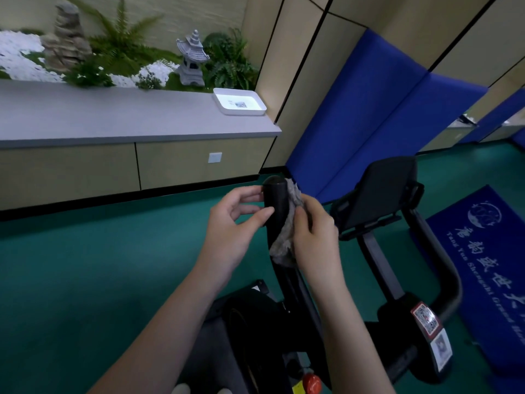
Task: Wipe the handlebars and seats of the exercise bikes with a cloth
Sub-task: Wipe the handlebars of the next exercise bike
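Grey cloth [284,240] is soft, limp and light: bunch it and wrap it round the tube. Right hand [315,231] grips it against the right side of the upright black handlebar [275,194], centre frame. Left hand [233,223] pinches the stiff bar near its tip to steady it. Blue mat [483,251], right, reads "Tang Yun Shengshi Grand…", the rest cut off. QR sticker [426,319] on the exercise bike [284,322] is unreadable.

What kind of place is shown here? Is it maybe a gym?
Probably a gym or fitness room: a black exercise bike stands on green flooring, blue wall padding rises behind it, and a blue logo mat lies beside it.
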`<state>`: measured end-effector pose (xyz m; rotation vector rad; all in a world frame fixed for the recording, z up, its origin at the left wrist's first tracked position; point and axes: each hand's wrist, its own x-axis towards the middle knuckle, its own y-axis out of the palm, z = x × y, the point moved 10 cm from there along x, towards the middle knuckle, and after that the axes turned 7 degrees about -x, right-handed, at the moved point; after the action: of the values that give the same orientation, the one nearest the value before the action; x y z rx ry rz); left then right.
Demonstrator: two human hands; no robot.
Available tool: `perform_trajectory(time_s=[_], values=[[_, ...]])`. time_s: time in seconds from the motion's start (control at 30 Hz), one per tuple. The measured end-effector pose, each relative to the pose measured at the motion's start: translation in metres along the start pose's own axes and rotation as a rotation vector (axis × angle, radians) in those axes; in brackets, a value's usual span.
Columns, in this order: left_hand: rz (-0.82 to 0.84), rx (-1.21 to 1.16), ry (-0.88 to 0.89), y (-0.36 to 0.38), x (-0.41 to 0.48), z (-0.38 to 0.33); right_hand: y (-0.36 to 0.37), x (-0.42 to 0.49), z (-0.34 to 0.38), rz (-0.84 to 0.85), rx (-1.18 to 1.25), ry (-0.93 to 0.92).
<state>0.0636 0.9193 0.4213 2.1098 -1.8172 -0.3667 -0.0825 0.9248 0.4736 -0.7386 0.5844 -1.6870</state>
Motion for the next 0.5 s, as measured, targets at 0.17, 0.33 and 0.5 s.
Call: perform_trajectory(time_s=[0.17,0.33,0.5], values=[[0.011,-0.016,-0.008,0.002,0.001,0.001,-0.002,0.012,-0.003,-0.059,0.152,0.087],[0.026,-0.031,-0.006,0.003,0.001,-0.002,0.017,0.025,-0.007,0.116,0.173,0.12],[0.046,-0.031,0.0,0.002,0.001,-0.003,0.021,0.002,-0.026,0.193,0.112,0.159]])
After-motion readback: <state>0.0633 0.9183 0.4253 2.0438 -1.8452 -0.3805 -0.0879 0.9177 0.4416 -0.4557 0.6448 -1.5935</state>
